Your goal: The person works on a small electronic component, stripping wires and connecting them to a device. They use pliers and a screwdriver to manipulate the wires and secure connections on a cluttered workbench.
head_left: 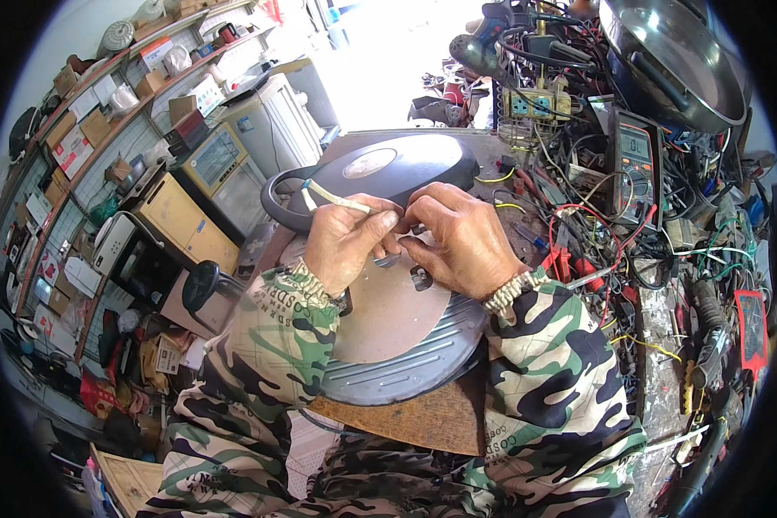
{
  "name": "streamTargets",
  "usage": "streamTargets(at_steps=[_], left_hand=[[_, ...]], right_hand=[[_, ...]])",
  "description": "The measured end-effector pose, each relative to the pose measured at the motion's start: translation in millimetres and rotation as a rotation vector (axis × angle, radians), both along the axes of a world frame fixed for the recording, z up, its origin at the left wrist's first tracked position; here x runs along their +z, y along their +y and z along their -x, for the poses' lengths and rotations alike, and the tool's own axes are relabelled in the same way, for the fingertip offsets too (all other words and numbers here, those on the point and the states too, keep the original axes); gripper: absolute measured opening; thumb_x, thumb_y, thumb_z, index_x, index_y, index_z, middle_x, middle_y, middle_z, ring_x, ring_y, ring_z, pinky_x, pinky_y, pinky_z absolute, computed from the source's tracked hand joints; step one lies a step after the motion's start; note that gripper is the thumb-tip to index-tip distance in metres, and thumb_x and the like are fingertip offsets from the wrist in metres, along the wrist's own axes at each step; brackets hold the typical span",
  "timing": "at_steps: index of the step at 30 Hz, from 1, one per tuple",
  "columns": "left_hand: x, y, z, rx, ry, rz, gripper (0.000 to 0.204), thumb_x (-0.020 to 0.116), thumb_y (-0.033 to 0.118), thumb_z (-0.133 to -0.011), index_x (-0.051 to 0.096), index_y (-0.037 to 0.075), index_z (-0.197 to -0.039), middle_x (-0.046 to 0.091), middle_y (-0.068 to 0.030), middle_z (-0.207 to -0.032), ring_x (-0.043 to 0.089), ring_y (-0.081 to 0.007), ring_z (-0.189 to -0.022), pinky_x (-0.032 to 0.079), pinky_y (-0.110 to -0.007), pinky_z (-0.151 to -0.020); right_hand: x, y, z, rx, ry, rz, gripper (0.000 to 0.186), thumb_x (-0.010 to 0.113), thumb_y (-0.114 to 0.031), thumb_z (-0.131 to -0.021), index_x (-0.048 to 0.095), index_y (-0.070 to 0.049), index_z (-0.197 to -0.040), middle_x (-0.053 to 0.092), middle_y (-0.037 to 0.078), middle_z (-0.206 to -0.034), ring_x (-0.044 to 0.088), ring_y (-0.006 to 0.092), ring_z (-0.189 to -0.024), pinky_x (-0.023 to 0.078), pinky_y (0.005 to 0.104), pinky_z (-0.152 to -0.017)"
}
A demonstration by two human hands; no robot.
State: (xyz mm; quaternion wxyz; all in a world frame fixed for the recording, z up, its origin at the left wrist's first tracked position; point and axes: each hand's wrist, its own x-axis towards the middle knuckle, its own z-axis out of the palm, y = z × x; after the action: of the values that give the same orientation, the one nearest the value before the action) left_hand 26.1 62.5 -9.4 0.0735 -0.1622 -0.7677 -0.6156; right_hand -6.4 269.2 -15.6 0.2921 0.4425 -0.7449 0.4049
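My left hand point(347, 240) pinches a pale sleeved wire point(341, 199) between thumb and fingers, its loose ends sticking out to the left. Close beside it, my right hand point(464, 240) has its fingers closed in a pinch; what lies between them is mostly hidden. Both hands hover over a round tan plate point(394, 324) set on a grey ribbed appliance base point(397, 380). Small dark metal clips point(420, 278) show on the plate near my fingers. Behind my hands lies a dark rounded appliance cover point(427, 160) with a loop handle point(274, 200) at its left.
A wooden bench point(440, 423) carries the appliance. To the right are tangled wires, a multimeter point(637, 164), red-handled pliers point(558, 255) and a red-framed piece point(751, 328). A large metal pan point(682, 52) stands at the back right. Loaded shelves point(86, 155) and cabinets point(194, 211) line the left.
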Motion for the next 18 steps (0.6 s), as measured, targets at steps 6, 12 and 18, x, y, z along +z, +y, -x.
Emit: streamTargets(at_steps=[6,12,18], left_hand=[[-1,4,1,-0.003,-0.033,-0.051,0.019,0.063,0.010,-0.103,0.068,-0.006,-0.112,0.073,-0.0094,-0.092,0.070,-0.0112,-0.072,0.049,-0.020,-0.056],[0,2,1,-0.007,-0.047,-0.044,0.021,0.063,0.012,-0.103,0.069,-0.006,-0.112,0.073,-0.0097,-0.092,0.068,-0.0114,-0.073,0.049,-0.020,-0.058],[5,4,1,-0.032,-0.119,-0.150,0.020,0.064,0.011,-0.102,0.071,-0.006,-0.110,0.073,-0.0093,-0.089,0.067,-0.0118,-0.072,0.049,-0.021,-0.059]], right_hand=[[-3,-1,-1,-0.040,0.008,-0.005,0.020,0.078,-0.013,-0.076,0.063,-0.004,-0.084,0.063,0.010,-0.086,0.067,0.0341,-0.086,0.054,0.0450,-0.071],[-8,-1,4,-0.005,0.127,-0.024,0.015,0.075,-0.011,-0.077,0.063,-0.005,-0.086,0.062,0.010,-0.086,0.067,0.0320,-0.086,0.056,0.0429,-0.071],[-3,4,0,-0.068,0.267,-0.174,0.016,0.070,-0.013,-0.076,0.064,-0.007,-0.090,0.061,0.007,-0.091,0.067,0.0275,-0.087,0.057,0.0399,-0.071]])
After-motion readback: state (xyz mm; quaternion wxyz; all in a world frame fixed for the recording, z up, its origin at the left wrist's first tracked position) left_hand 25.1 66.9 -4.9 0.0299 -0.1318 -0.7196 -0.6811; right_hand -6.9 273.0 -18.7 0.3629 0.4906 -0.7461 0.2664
